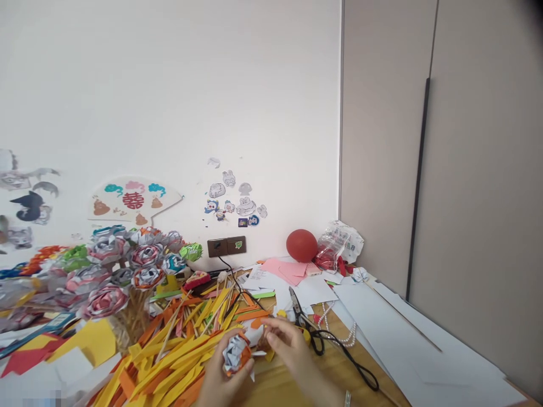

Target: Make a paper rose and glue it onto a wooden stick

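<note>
My left hand [227, 370] is wrapped round a folded paper flower [236, 354], white and grey inside with orange outer petals. Just to its right, my right hand [288, 347] has thumb and forefinger drawn together. Whatever lies between those fingertips is too small or hidden to name; an orange scrap [257, 323] shows beside them. Black-handled scissors [299, 314] lie partly open beyond my right hand. Yellow and orange paper strips [169, 362] are heaped to the left of my hands.
Several finished paper flowers [146, 255] stand bunched at the left. Toward the back are a red balloon [301, 245], a plastic bag [339, 243] and pink paper [286, 270]. White sheets [394, 333] and a thin stick [405, 317] cover the right side. A black cable [231, 271] runs from the wall socket [227, 246].
</note>
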The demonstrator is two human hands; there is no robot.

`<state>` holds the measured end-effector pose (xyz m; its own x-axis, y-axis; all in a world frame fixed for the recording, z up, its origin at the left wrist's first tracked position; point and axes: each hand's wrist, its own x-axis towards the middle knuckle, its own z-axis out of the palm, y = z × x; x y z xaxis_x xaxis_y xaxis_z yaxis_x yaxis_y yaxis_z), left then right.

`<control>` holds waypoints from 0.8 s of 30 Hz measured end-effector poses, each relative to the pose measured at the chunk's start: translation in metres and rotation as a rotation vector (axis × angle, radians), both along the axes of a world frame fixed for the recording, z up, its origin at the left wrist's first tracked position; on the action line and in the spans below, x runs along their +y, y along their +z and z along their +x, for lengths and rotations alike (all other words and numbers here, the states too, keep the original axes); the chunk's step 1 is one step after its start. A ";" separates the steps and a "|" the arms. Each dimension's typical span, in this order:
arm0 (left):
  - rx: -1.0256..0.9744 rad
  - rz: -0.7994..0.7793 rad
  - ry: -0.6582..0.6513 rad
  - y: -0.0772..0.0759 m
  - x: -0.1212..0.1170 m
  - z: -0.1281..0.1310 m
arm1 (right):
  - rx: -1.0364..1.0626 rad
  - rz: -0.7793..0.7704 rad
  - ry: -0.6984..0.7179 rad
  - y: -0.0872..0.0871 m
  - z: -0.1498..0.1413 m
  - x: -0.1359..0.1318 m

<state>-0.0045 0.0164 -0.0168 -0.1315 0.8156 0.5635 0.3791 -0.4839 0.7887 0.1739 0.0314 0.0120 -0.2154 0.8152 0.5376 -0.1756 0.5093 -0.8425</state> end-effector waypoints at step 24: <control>0.069 0.066 0.065 -0.007 -0.003 0.015 | 0.031 -0.199 0.008 -0.005 -0.008 0.008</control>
<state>0.0104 0.0137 -0.0241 -0.1415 0.7673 0.6255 0.4638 -0.5068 0.7267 0.1655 0.0396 0.0067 -0.2082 0.9043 0.3728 -0.2067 0.3318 -0.9204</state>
